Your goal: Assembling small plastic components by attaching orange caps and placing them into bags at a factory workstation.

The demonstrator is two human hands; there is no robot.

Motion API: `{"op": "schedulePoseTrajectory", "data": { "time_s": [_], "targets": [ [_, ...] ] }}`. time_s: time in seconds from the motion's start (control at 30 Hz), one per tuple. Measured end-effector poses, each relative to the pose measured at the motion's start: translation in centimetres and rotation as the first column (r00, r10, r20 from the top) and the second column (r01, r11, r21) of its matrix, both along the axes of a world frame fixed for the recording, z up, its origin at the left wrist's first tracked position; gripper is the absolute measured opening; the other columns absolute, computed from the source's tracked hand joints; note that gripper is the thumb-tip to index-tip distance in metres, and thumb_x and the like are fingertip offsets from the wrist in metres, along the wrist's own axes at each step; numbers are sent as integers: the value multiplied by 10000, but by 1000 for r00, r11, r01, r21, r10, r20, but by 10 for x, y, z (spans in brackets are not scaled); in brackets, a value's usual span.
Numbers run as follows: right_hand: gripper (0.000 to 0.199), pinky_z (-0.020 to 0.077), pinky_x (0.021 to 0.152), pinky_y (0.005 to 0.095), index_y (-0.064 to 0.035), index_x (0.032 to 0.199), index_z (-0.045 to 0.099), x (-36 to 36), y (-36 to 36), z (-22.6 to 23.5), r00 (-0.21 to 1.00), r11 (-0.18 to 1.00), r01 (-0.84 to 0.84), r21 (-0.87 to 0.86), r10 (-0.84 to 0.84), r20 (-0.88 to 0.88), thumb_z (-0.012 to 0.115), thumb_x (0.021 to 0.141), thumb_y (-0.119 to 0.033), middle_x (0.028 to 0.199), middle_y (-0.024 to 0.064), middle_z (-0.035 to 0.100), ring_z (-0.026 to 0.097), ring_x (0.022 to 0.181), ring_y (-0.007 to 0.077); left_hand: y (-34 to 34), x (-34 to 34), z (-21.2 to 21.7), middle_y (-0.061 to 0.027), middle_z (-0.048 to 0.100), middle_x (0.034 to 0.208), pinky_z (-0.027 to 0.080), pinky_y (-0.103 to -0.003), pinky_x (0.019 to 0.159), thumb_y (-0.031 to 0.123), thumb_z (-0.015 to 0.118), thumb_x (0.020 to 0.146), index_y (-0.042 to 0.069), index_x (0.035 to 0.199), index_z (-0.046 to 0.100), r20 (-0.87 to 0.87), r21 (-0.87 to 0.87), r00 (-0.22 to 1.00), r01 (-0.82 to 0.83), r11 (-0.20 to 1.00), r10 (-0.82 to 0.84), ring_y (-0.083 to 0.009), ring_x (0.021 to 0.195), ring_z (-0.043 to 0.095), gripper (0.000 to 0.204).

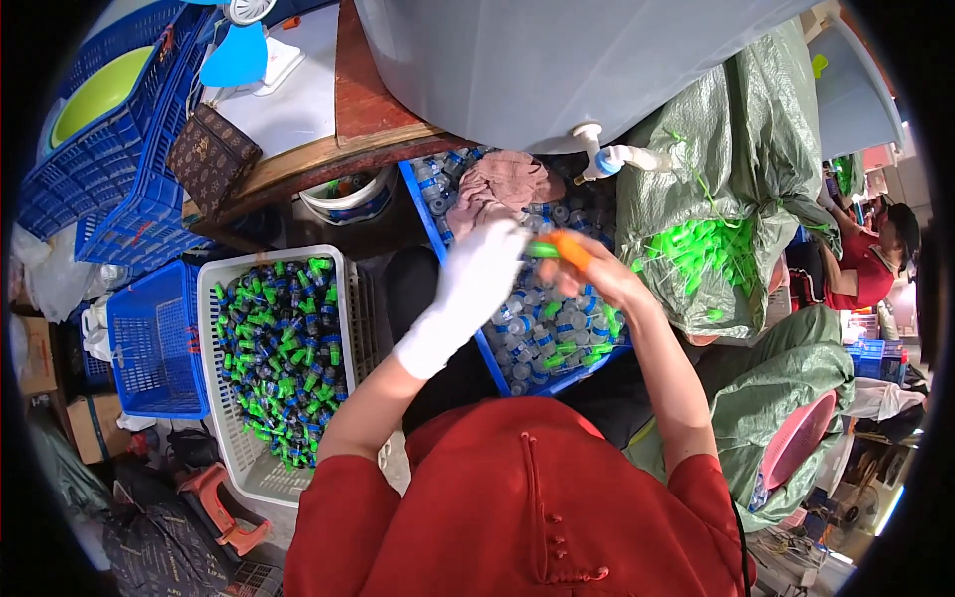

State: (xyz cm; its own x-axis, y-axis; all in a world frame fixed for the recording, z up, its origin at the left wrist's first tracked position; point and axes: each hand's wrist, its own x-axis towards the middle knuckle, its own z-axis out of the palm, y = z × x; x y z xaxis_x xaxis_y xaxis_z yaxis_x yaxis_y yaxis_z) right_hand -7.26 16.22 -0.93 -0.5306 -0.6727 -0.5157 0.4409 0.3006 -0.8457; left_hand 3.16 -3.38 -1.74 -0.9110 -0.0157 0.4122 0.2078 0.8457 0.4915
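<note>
The fingers of the right hand (597, 274) are clenched around an orange-handled tool (572, 249), held up over the blue crate (468, 298). The left hand (487, 264), in a white glove, has its fingers closed on a small green-capped piece (542, 250) that meets the tip of the tool, so the two hands come together just above the crate. That crate lies right under them, full of small clear bottles with blue collars (542, 333), a pinkish rag (502, 184) draped over its far end. To the person's left stands a white basket (239, 448) heaped with bottles already wearing bright green caps (284, 353), and just beyond it a blue basket (149, 343). On the right a green sack (736, 139) sags open, showing loose green caps (696, 259). Above the crate hangs a big grey tank (557, 60) with a white tap (612, 157).
</note>
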Motion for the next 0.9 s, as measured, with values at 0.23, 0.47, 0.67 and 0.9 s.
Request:
{"op": "schedulePoseTrajectory", "data": {
  "time_s": [0.23,0.47,0.67,0.9],
  "targets": [
    [349,502,735,424,-109,1177,568,-72,-42,-98,-3,888,379,260,282,-959,658,840,-124,932,139,592,606,831,352,-120,91,-38,-175,579,1209,490,-404,902,159,733,776,70,1177,592,264,-88,781,-564,821,565,-360,1080,582,435],
    [152,498,734,430,-72,993,650,-44,-4,-32,157,927,337,163,115,-981,622,844,-68,925,165,607,620,866,366,-9,-38,-20,-214,455,1362,445,-438,982,329,663,854,86,1310,531,269,176,962,-101,979,51,-394,1204,510,533],
    [176,504,680,435,-83,999,636,43,46,-15,511,881,323,347,147,-847,655,825,-101,899,133,606,623,774,338,32,-101,-105,-155,569,1149,512,-416,825,282,676,815,87,1134,646,241,-293,970,51,955,22,-323,1034,595,374],
    [260,485,723,415,-138,963,653,67,66,-78,81,799,172,576,571,-817,706,719,-66,881,80,559,594,854,274,25,-63,-94,-83,596,937,509,-371,746,247,645,828,111,949,670,36,-79,986,163,984,-160,-254,855,612,184]
  ]
}}
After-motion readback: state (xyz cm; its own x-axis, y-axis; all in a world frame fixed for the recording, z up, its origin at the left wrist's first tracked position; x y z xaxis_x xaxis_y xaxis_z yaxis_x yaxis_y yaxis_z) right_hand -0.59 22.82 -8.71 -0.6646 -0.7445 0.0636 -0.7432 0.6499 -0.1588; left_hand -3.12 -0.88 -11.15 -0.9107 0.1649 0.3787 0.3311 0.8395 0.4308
